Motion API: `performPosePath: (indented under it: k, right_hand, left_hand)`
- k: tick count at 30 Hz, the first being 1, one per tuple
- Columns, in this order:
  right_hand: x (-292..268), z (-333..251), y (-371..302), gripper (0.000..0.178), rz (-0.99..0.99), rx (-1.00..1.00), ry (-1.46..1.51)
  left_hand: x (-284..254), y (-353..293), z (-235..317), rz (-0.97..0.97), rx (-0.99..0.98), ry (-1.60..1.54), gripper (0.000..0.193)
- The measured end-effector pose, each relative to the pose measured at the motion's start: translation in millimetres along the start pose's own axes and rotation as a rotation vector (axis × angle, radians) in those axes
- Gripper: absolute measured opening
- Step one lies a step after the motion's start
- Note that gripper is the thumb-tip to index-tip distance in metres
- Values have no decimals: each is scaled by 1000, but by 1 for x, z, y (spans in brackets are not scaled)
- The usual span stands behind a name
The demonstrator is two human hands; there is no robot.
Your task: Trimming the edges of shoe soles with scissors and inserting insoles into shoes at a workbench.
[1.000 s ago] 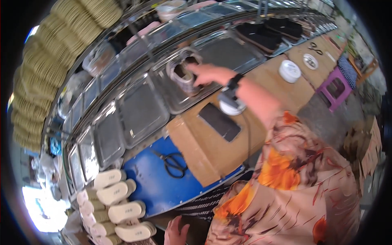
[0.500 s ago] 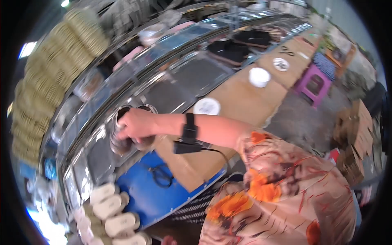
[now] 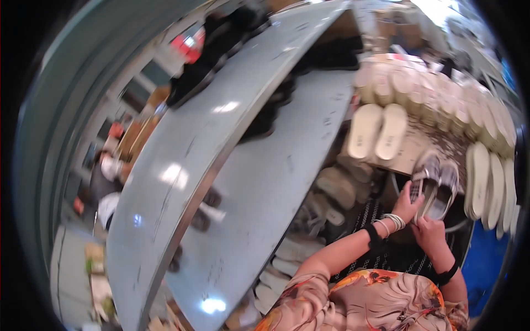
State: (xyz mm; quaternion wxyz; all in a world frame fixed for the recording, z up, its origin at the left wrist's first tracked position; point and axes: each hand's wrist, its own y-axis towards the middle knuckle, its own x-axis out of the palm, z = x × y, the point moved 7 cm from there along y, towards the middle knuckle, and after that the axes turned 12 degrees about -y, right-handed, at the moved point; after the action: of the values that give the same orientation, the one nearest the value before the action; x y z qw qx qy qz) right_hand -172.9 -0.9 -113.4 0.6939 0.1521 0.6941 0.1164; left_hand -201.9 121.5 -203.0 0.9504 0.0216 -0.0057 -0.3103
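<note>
A pair of plaid slip-on shoes (image 3: 450,179) with pale soles is held before my body at the right, toes pointing away. My left hand (image 3: 407,205), with bracelets and a black band on its wrist, is closed around the side of the left shoe. At the heel end my right hand (image 3: 430,234) has its fingers closed on the shoes; the exact fingertip contact is partly hidden. Just beyond the left hand, a pair of cream insoles (image 3: 378,132) lies side by side on a brown board.
Rows of stacked insoles (image 3: 425,94) stand behind, and more cream insoles (image 3: 488,187) lean at the right. A large grey shelf (image 3: 221,127) with black shoes on it slants across the left. Shoes (image 3: 337,187) fill a space below it. A person (image 3: 107,182) is far left.
The view has swung left from the metal trays to the shelf and insoles. The shoes, earlier in my right hand over the trays, are now close to my body, with my left hand on them too.
</note>
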Motion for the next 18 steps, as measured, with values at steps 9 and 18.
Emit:
performPosePath:
  k: [9, 18]
  right_hand:
    - [15, 139, -97, 36, -119, 755, 498]
    - [-6, 315, -388, 35, -676, 1164, -394]
  left_hand:
    - [-3, 1, 77, -179, 129, 586, 27]
    - [81, 20, 26, -425, -136, 912, 50]
